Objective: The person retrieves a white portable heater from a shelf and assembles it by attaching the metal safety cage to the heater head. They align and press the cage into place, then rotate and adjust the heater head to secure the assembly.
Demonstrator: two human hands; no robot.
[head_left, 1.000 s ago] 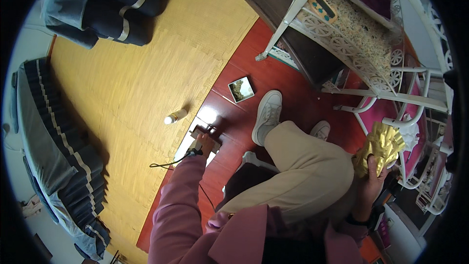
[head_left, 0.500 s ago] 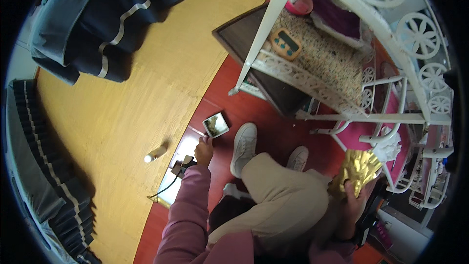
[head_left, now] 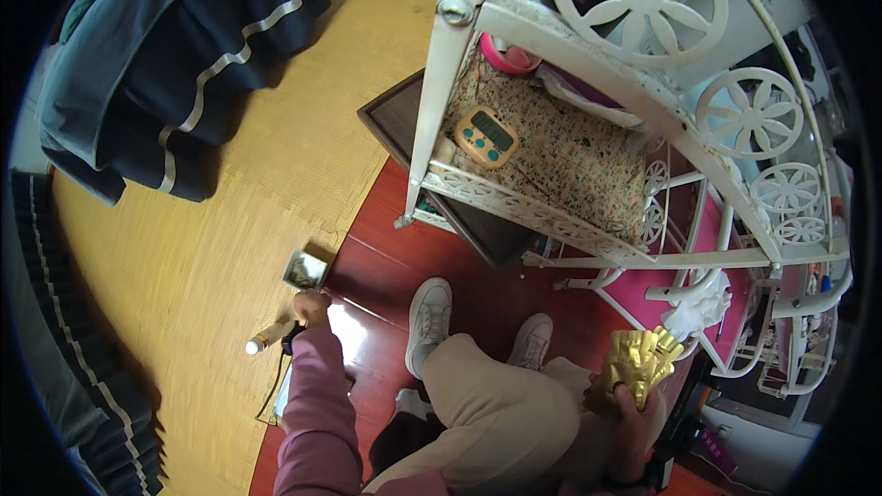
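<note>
My left hand [head_left: 313, 309] is closed on the near edge of a small square dish [head_left: 317, 283], over the yellow mat by its border. Greenish-brown bits lie inside the dish. Whether the dish rests on the mat or hovers just above it, I cannot tell. Just left of my left wrist, which wears a black band, a small bottle with a white cap [head_left: 265, 341] lies or stands on the mat. On the right, beside my knee, my right hand [head_left: 634, 404] grips a crumpled gold foil bag [head_left: 634, 360], thumb on its near side.
A white metal rack [head_left: 588, 216] stands ahead on the right, holding an orange timer [head_left: 487, 136] and a pink bowl [head_left: 503, 57]. Under it is a dark board [head_left: 390, 115]. Dark pleated cloth [head_left: 220, 83] hangs at the far left. A black cord [head_left: 274, 386] runs near my left forearm.
My left hand has carried the dish leftward, from above the red floor to over the yellow mat near the bottle. The view has shifted; my right hand still grips the foil bag.
</note>
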